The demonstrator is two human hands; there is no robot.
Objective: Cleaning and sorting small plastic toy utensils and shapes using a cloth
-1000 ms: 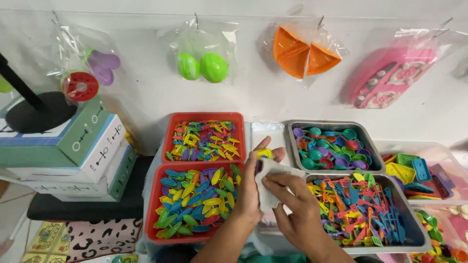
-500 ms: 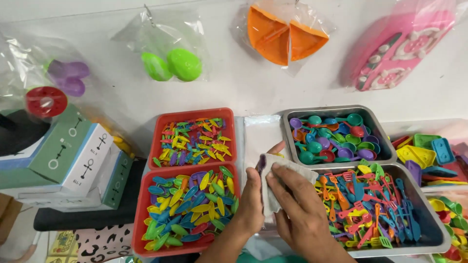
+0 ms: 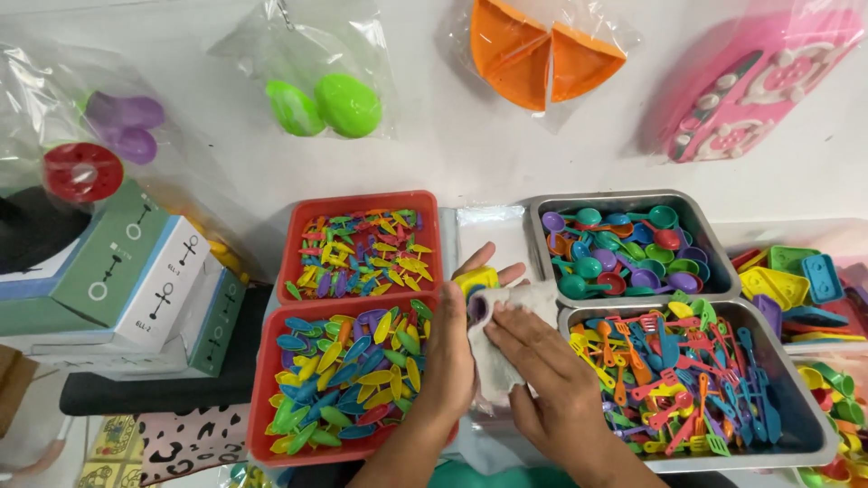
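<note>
Small yellow toy piece (image 3: 476, 279) sits pinched at the left hand (image 3: 449, 348) fingertips, between the red trays and the steel trays, just left of the spoon tray (image 3: 624, 201). Left fingers closed on the piece and the white cloth (image 3: 493, 348); right hand (image 3: 542, 380) fingers flat, pressing the cloth. Risks: piece slipping into the leaf tray (image 3: 271, 361) and cloth snagging. Its long axis looks roughly left-right; facing unclear.
</note>
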